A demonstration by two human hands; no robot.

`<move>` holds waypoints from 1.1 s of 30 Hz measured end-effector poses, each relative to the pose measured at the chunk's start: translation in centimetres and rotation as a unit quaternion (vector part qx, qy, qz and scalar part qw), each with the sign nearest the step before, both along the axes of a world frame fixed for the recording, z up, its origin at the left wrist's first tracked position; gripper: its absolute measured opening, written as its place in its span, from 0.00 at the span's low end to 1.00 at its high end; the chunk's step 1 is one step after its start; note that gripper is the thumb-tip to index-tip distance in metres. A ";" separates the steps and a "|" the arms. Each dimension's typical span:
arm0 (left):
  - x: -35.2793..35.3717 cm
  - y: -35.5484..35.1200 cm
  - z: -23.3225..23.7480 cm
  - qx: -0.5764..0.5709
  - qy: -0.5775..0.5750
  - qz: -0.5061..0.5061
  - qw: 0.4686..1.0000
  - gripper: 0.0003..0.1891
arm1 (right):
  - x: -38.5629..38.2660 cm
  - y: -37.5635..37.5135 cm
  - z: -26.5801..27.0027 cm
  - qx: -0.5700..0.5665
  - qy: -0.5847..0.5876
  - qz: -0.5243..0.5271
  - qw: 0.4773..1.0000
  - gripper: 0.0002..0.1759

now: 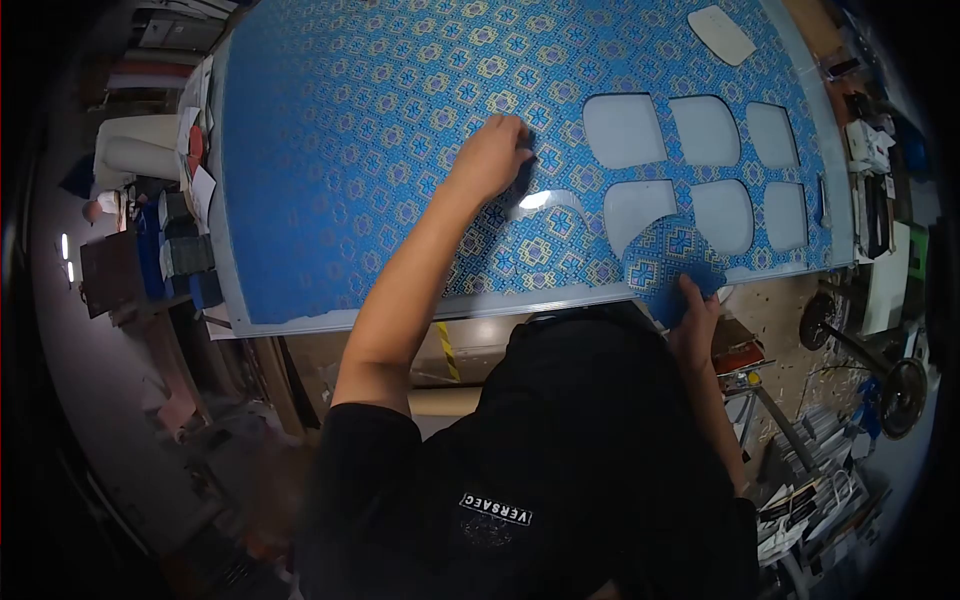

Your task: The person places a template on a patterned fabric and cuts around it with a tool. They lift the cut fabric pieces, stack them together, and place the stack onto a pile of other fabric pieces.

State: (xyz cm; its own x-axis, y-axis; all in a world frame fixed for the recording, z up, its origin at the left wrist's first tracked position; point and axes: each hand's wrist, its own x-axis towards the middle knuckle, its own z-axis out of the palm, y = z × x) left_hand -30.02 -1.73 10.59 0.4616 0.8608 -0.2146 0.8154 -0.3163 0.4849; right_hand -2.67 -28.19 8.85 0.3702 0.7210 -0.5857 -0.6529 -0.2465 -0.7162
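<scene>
Blue patterned fabric [400, 130] lies across a large table, with several rounded cut-outs showing the pale surface at its right part. My left hand [492, 158] rests on the fabric near the middle, fingers bent downward; what they grip, if anything, is hidden. Just below it lies a clear, shiny curved piece [548, 200] on the fabric. At the table's front edge my right hand [695, 325] holds a cut piece of the same blue fabric [665, 255], partly over a lower cut-out.
A white rounded template [721, 36] lies on the fabric at the back right. Rolls and stacked materials [150, 150] stand left of the table. A wheeled stand [905, 395] and piled scraps [815, 510] are at the lower right.
</scene>
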 end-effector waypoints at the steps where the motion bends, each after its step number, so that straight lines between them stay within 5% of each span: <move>1: -0.1 0.8 -0.9 0.110 -0.014 0.010 0.994 0.20 | 0.0 0.1 0.2 -0.012 -0.003 -0.012 1.000 0.15; 2: 0.0 1.4 -1.4 0.153 0.018 0.006 0.988 0.27 | 0.1 0.1 0.2 -0.011 -0.003 -0.013 1.000 0.15; 13: 0.4 0.7 -4.2 0.175 0.025 0.002 0.984 0.32 | 0.9 -0.5 -1.8 0.004 -0.015 -0.003 1.000 0.17; 24: 1.2 2.7 -1.2 0.151 0.131 0.027 0.979 0.31 | 1.2 0.4 -1.5 0.044 -0.004 0.030 0.999 0.17; 26: 0.9 3.1 0.1 -0.043 0.054 0.048 0.996 0.29 | 1.3 0.6 -1.5 0.042 0.001 0.034 0.999 0.17; 29: 0.6 1.0 3.7 -0.069 -0.037 0.021 0.997 0.26 | 1.6 -0.1 -2.3 0.041 -0.010 0.026 0.999 0.17; 33: -0.7 -3.9 5.8 -0.277 -0.258 0.034 0.925 0.29 | 2.0 -0.4 -2.6 0.055 -0.013 0.017 0.998 0.19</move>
